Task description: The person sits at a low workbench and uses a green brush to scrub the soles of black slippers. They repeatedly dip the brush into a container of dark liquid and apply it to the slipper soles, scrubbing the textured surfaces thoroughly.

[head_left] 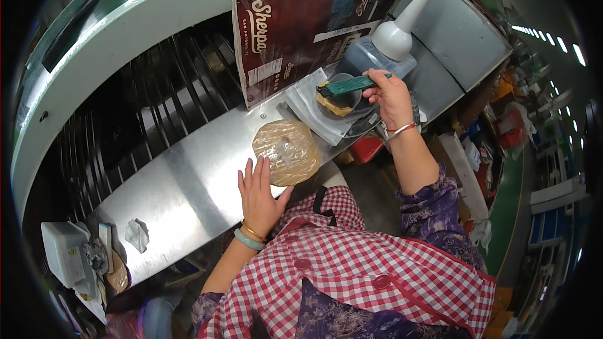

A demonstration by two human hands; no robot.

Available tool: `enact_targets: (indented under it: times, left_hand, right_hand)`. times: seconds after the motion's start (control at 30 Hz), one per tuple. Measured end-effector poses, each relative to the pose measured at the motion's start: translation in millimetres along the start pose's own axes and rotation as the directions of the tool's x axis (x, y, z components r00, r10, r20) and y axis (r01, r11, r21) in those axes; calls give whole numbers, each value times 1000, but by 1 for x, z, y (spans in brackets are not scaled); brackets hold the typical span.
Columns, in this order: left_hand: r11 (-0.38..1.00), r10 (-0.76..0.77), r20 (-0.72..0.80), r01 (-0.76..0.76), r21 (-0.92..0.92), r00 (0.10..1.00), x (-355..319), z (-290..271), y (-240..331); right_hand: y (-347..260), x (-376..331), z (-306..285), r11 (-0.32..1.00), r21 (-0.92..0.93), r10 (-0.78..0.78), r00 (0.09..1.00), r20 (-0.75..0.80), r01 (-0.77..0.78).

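Observation:
My left hand (259, 198) lies flat with its fingers spread, their tips on the near-left edge of a round tan disc (286, 152) that looks wrapped in clear film. The disc rests on a shiny metal bench (188, 198). At the right, my right hand (392, 102) grips the handle of a green brush (352, 85). The brush's dark bristle end is over a round clear dish (357, 112), where a yellowish piece (334, 109), perhaps sponge, shows below it. Whether the bristles touch that piece I cannot tell. Under the dish are clear plastic bags (314, 108).
A dark red printed carton panel (295, 44) stands behind the dish. Beside it is a squeeze bottle (394, 39) with a long white nozzle, near a grey metal box (458, 31). Black rods (169, 88) line the far side. A white plastic container (63, 254) and crumpled film (136, 236) sit left.

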State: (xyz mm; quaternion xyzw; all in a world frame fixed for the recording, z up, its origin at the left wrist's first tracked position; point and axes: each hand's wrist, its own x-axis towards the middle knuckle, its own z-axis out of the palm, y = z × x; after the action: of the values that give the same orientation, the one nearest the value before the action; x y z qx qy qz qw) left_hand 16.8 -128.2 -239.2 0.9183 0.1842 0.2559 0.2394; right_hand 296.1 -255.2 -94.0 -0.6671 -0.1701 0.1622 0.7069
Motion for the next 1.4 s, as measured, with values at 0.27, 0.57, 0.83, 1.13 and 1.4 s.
enact_targets:
  times: [0.27, 0.57, 0.83, 1.13, 1.4]
  left_hand:
    - [996, -54, -7, 54, -67, 999, 0, 1, 0]
    - [998, -64, -8, 64, -18, 998, -2, 4, -4]
    - [998, -57, -45, 56, -16, 997, -2, 4, -4]
    - [997, -72, -21, 72, -19, 997, 0, 1, -4]
    - [999, -37, -35, 37, 11, 999, -4, 2, -7]
  right_hand:
    - [18, -73, 56, 951, -170, -200, 931, 305, 260]
    - [68, -104, 50, 153, -342, -372, 374, 849, 927]
    - [51, -113, 38, 232, -333, -166, 375, 912, 914]
    - [1, -87, 24, 551, -453, -507, 712, 485, 701]
    - [-5, -24, 17, 294, -745, -663, 689, 293, 599]
